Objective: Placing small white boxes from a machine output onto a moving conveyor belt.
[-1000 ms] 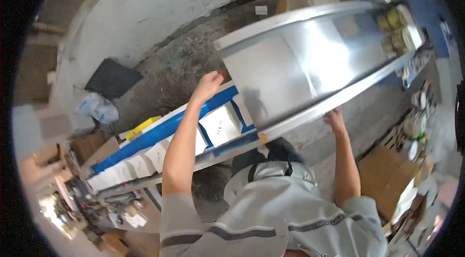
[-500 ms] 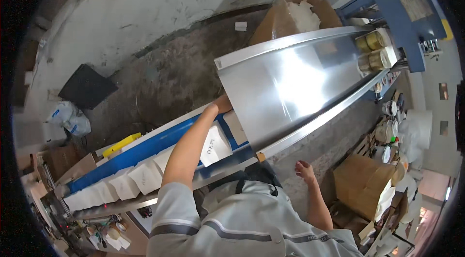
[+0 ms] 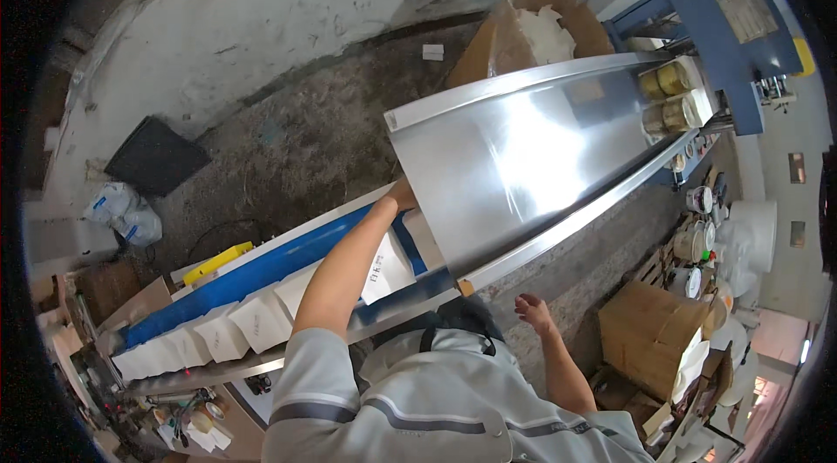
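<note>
A long shiny steel chute (image 3: 523,158) slopes from the upper right down to the middle. My left hand (image 3: 401,194) reaches up to its lower left corner and holds the edge, with the fingers tucked out of sight behind the metal. My right hand (image 3: 532,310) hangs free below the chute's lower rail, fingers apart and holding nothing. Two golden cans (image 3: 667,97) sit at the chute's top end. Under my left arm runs a blue conveyor (image 3: 261,267) carrying a row of white packages (image 3: 253,319).
A blue machine (image 3: 724,10) stands at the top right, with a cardboard drum of white material (image 3: 545,27) beside it. On the concrete floor lie a black mat (image 3: 153,158) and a plastic bag (image 3: 126,210). Cardboard boxes (image 3: 649,328) and round gauges crowd the right.
My right hand has let go of the chute's lower rail and dropped away from it. My left hand slid down the chute's edge to the lower corner.
</note>
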The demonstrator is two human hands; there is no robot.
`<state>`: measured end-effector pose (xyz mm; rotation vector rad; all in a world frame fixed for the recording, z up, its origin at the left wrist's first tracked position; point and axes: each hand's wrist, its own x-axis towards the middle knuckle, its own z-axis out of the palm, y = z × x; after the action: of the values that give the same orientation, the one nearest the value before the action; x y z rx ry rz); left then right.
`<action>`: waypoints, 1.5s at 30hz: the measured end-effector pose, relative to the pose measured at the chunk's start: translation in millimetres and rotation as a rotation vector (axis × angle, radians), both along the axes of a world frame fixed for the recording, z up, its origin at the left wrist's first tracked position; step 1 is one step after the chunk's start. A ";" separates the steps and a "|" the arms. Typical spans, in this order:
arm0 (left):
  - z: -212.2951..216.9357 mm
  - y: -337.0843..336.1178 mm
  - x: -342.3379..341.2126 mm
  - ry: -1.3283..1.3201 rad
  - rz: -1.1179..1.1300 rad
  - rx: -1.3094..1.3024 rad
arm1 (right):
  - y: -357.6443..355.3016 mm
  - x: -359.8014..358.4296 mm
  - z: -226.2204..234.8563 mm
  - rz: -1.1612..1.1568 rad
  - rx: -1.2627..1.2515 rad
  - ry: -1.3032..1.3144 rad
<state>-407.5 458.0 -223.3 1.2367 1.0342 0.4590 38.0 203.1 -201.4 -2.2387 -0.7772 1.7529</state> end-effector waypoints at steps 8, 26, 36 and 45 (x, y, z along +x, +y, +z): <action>4.5 4.0 24.6 -0.335 0.303 -0.219 | -5.0 1.4 -4.3 0.033 0.023 -0.026; 42.5 6.0 35.4 -0.261 0.404 -0.274 | -53.1 36.3 -25.0 0.032 0.080 -0.031; 50.7 5.0 29.7 -0.238 0.508 -0.232 | -72.3 57.3 -34.7 0.105 0.058 -0.130; 99.5 -11.6 -56.7 -0.111 0.910 -0.136 | -26.3 81.9 -67.1 0.278 0.104 -0.123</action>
<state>-464.3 446.4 -123.7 0.5505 1.4754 1.1157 119.9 176.8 -268.5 -2.2752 -1.2295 1.6512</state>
